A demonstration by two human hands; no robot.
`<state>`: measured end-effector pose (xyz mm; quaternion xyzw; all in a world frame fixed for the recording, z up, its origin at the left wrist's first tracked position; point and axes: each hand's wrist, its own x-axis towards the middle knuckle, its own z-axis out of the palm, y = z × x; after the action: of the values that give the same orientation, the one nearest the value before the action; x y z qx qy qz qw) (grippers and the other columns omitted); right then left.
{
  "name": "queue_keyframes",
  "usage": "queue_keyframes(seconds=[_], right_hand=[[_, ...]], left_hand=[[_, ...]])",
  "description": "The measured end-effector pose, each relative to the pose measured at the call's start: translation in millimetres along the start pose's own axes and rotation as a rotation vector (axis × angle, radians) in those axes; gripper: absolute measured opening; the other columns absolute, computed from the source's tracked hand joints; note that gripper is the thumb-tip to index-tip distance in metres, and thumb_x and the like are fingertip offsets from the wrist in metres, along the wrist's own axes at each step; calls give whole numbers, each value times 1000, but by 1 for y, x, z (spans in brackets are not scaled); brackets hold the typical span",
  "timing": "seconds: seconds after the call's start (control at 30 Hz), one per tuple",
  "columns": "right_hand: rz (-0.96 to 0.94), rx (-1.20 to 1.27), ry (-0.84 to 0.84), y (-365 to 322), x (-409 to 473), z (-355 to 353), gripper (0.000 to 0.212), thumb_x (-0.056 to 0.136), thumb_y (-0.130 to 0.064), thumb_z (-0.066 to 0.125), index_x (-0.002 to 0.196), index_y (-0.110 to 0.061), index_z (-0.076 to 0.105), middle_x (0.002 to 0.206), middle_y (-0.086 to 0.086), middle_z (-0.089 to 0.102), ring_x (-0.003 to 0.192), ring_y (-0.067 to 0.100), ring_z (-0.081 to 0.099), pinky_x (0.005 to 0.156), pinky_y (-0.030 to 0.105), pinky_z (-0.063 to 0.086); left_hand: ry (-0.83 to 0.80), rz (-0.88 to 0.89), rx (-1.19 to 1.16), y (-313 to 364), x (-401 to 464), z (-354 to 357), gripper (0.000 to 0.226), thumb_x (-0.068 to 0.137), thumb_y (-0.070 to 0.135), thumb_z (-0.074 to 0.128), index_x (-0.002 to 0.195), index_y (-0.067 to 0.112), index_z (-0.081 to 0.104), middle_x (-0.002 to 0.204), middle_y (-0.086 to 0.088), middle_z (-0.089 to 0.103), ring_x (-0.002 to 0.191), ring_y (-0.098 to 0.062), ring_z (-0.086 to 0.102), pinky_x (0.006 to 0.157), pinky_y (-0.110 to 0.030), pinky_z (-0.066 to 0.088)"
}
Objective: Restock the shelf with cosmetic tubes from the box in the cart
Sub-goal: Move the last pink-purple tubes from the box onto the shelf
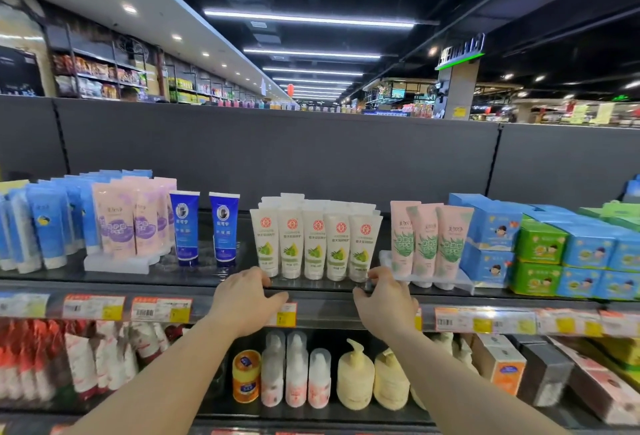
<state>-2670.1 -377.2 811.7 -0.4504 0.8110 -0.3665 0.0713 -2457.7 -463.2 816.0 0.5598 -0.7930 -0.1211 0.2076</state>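
white tubes: a block of white plastic cosmetic tubes with red round logos and green-yellow fruit print [316, 244] stands cap-down on the upper dark shelf [194, 287], 5 across the front and more rows behind, faces turned out so a shopper can read them
left hand: the left hand [246, 299] sits at the shelf's front lip below the leftmost tube, fingers curled over the edge; it seems to hold nothing, though the fingertips are too blurred to be sure
right hand: the right hand [384, 299] mirrors it at the right end of the row, thumb and fingers bent close to the base of the last tube; whether they pinch the tube or only touch the lip, I cannot tell
likely reason: my guess is that both hands bracket the row to square it up along the edge
neighbours: 2 dark blue tubes [204, 232] stand just to the left, apart from each other; pink tubes with green aloe print [429, 244] sit on a clear riser to the right
price strip: yellow and orange price labels [159, 310] run along the shelf edge, partly covered by both hands
hidden: the cart and the box are out of view, so how much stock remains cannot be judged; the depth of the rear rows is masked by the front tubes
lower shelf: pump bottles and cream-coloured jars [356, 379] below, cut by the forearms
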Motion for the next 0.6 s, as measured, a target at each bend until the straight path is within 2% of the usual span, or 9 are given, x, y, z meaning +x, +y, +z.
queue_keyframes(seconds=[0.23, 0.53, 0.6], right_hand=[[8, -5, -16, 1, 5, -1, 40, 90, -40, 60, 126, -29, 45, 121, -5, 58, 120, 20, 48, 107, 45, 31], [11, -42, -56, -3, 1, 0, 45, 91, -41, 59, 130, -28, 42, 126, -3, 57, 123, 21, 47, 111, 47, 29], [-23, -54, -77, -4, -1, -6, 46, 92, -40, 58, 134, -28, 43, 128, -3, 57, 124, 21, 48, 112, 47, 29]], left_hand=[[-41, -3, -44, 5, 7, -3, 41, 85, 51, 63, 116, 24, 56, 106, 8, 58, 96, -10, 56, 89, -36, 51], [-61, -6, -62, -4, 9, -1, 50, 85, 54, 63, 122, 21, 56, 110, 6, 60, 99, -12, 57, 90, -36, 52], [-18, -32, -62, -3, 10, 4, 53, 84, 57, 62, 122, 21, 54, 112, 4, 61, 101, -14, 58, 89, -37, 53]])
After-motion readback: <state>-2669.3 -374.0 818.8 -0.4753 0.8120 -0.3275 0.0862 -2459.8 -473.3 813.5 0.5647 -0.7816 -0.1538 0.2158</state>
